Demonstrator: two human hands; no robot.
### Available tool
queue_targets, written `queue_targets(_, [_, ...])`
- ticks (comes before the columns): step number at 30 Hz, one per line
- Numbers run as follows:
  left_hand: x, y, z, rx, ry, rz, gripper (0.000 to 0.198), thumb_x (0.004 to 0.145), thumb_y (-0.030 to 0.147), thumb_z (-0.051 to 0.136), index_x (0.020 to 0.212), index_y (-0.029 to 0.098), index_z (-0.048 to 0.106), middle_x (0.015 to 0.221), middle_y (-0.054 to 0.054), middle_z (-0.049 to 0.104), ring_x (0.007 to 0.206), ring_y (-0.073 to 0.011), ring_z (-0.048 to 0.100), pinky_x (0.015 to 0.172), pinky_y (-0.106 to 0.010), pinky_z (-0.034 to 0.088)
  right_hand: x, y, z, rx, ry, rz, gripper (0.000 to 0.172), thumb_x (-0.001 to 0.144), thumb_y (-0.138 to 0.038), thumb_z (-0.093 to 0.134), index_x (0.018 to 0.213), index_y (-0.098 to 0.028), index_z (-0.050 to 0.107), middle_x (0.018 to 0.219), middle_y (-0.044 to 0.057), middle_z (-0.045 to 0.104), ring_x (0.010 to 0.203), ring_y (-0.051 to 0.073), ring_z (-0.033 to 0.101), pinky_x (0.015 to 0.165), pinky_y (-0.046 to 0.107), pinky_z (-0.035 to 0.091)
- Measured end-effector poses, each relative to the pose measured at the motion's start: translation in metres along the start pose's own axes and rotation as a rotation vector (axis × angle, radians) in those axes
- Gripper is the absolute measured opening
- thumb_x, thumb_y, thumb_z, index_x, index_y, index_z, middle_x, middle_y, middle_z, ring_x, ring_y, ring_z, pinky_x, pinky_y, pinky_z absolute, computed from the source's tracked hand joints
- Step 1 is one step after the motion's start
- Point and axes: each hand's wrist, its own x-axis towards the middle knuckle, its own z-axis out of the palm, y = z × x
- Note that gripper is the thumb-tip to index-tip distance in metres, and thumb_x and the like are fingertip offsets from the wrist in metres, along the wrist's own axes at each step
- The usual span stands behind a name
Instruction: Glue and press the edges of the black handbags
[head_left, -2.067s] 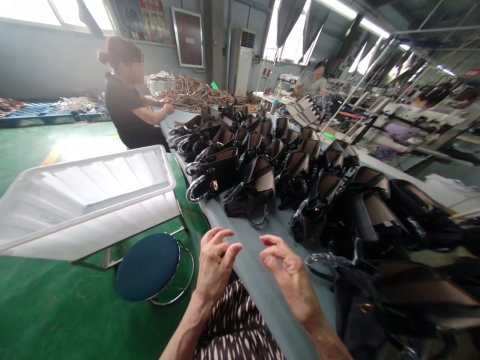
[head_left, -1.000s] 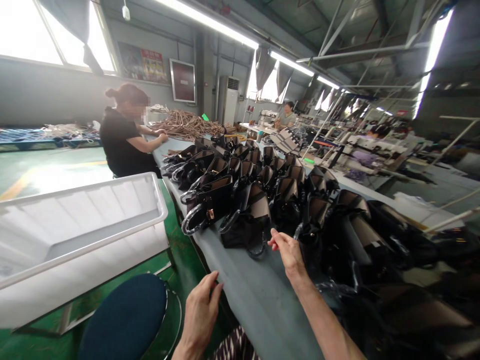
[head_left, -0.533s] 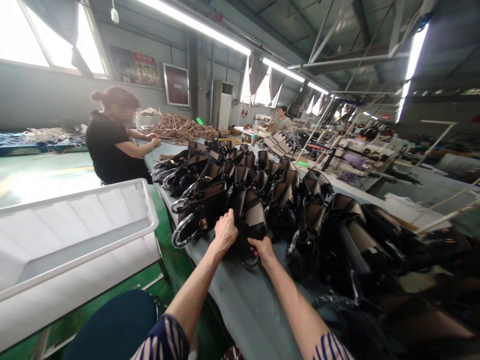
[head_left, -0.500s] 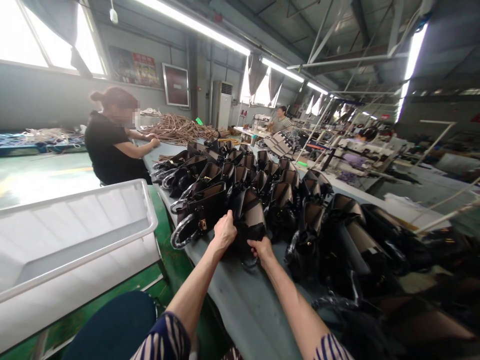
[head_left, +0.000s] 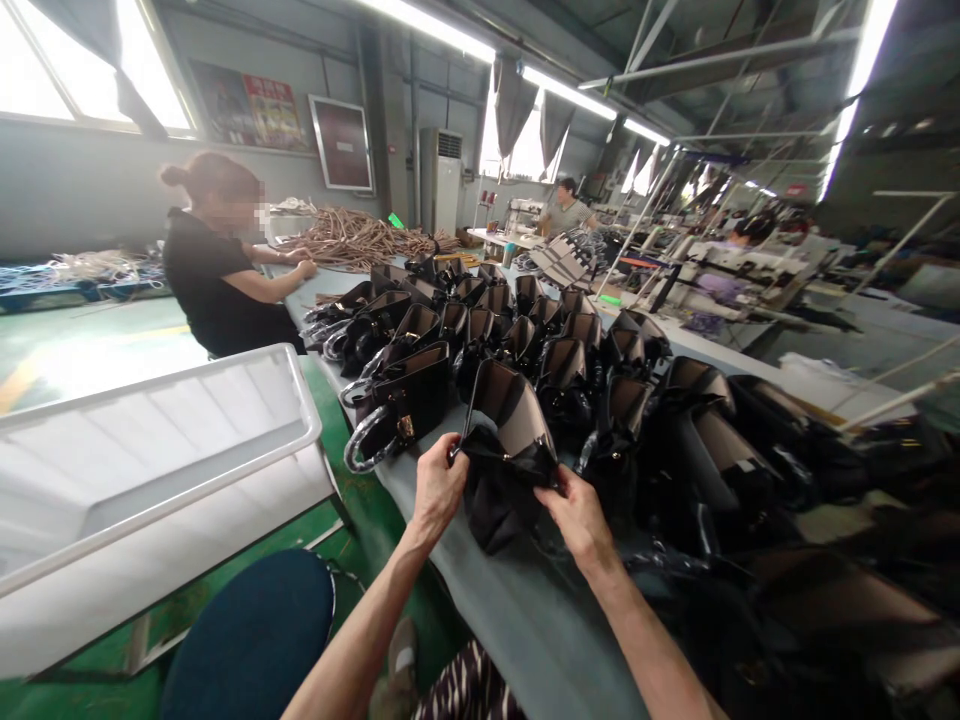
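A black handbag [head_left: 504, 450] with a tan lining is lifted above the grey table [head_left: 525, 610], tipped toward me. My left hand [head_left: 437, 487] is closed on its left rim. My right hand [head_left: 576, 513] is closed on its right rim. Behind it stand several more open black handbags [head_left: 570, 350] in rows, some with plastic-wrapped handles [head_left: 365, 440].
A white plastic tub [head_left: 150, 470] stands tilted at the left over a green floor. A blue round stool [head_left: 251, 640] is below me. A person in black [head_left: 214, 270] works at the table's far end beside a heap of tan straps [head_left: 352, 235]. Other workers sit further back.
Both hands went from bare above the table to gripping the nearest handbag, then pulled it up and toward me, out of the row.
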Motion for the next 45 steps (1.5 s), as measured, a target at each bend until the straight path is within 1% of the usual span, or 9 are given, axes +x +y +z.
queue_targets(8, [-0.113,0.001,-0.043,-0.484,-0.037,-0.277,0.031,0.079,0.037,0.055,0.097,0.013,0.062,0.075,0.000,0.064,0.067,-0.0129,0.057,0.060,-0.021,0.043,-0.095,-0.007,-0.061,-0.005,-0.069,0.151,0.048,0.069,-0.025,0.065,0.117,-0.021,0.060,0.113,0.006,0.066,0.113,0.025,0.056,0.100,0.038,0.039])
queue_targets(15, [-0.152,-0.003,-0.056,-0.154,-0.183,-0.284,0.033,0.082,0.041,0.051,0.103,0.017,0.061,0.081,-0.002,0.067,0.072,-0.0174,0.062,0.065,-0.027,0.048,-0.107,0.012,-0.075,-0.027,-0.361,0.161,0.052,0.071,-0.016,0.059,0.123,-0.017,0.055,0.120,0.006,0.063,0.113,0.023,0.055,0.101,0.038,0.038])
queue_targets(19, [-0.151,0.018,-0.065,0.296,-0.091,-0.008,0.031,0.084,0.033,0.047,0.110,0.019,0.059,0.101,-0.007,0.065,0.089,-0.0230,0.062,0.074,-0.034,0.051,-0.107,0.020,-0.080,-0.135,-0.256,0.114,0.047,0.077,-0.023,0.056,0.123,-0.016,0.056,0.119,0.008,0.063,0.114,0.024,0.054,0.102,0.039,0.036])
queue_targets(22, [-0.136,0.049,-0.067,0.395,0.026,0.357,0.029,0.086,0.023,0.043,0.112,0.019,0.057,0.117,-0.009,0.060,0.111,-0.0242,0.053,0.094,-0.039,0.045,-0.107,0.023,-0.081,-0.231,-0.230,0.079,0.043,0.081,-0.030,0.053,0.121,-0.017,0.058,0.116,0.009,0.064,0.109,0.024,0.057,0.099,0.038,0.039])
queue_targets(25, [-0.107,0.080,-0.054,0.351,-0.367,0.654,0.030,0.086,0.011,0.037,0.103,0.021,0.060,0.108,-0.006,0.064,0.108,-0.0187,0.056,0.095,-0.031,0.044,-0.108,0.024,-0.077,-0.302,-0.183,0.076,0.041,0.082,-0.033,0.051,0.121,-0.019,0.057,0.110,0.007,0.066,0.102,0.024,0.060,0.091,0.035,0.043])
queue_targets(27, [-0.086,0.094,-0.036,0.421,-0.672,0.678,0.030,0.082,0.007,0.039,0.095,0.019,0.062,0.097,-0.006,0.066,0.097,-0.0182,0.061,0.084,-0.026,0.049,-0.109,0.023,-0.073,-0.381,-0.153,0.071,0.040,0.082,-0.033,0.050,0.119,-0.021,0.058,0.106,0.006,0.067,0.097,0.023,0.062,0.085,0.033,0.045])
queue_targets(32, [-0.059,0.098,0.003,0.773,-1.035,0.458,0.019,0.068,0.005,0.053,0.075,0.014,0.068,0.081,-0.012,0.069,0.081,-0.0245,0.066,0.069,-0.028,0.051,-0.113,0.021,-0.068,-0.655,-0.064,0.049,0.040,0.082,-0.037,0.048,0.118,-0.021,0.058,0.093,0.006,0.069,0.085,0.023,0.064,0.074,0.031,0.045])
queue_targets(36, [-0.052,0.093,0.005,0.778,-1.109,0.449,0.014,0.060,0.006,0.061,0.068,0.015,0.069,0.073,-0.010,0.069,0.079,-0.0247,0.066,0.067,-0.027,0.050,-0.112,0.023,-0.067,-0.791,-0.031,0.050,0.036,0.084,-0.041,0.047,0.113,-0.023,0.057,0.091,0.006,0.069,0.082,0.023,0.064,0.067,0.030,0.043])
queue_targets(45, [-0.045,0.100,-0.006,0.681,-1.274,0.486,0.029,0.063,0.020,0.068,0.091,0.026,0.072,0.072,0.000,0.069,0.066,-0.0167,0.060,0.054,-0.022,0.039,-0.116,0.021,-0.050,-1.085,0.004,0.065,0.030,0.095,-0.030,0.033,0.116,-0.015,0.048,0.086,0.012,0.071,0.071,0.025,0.068,0.055,0.030,0.036])
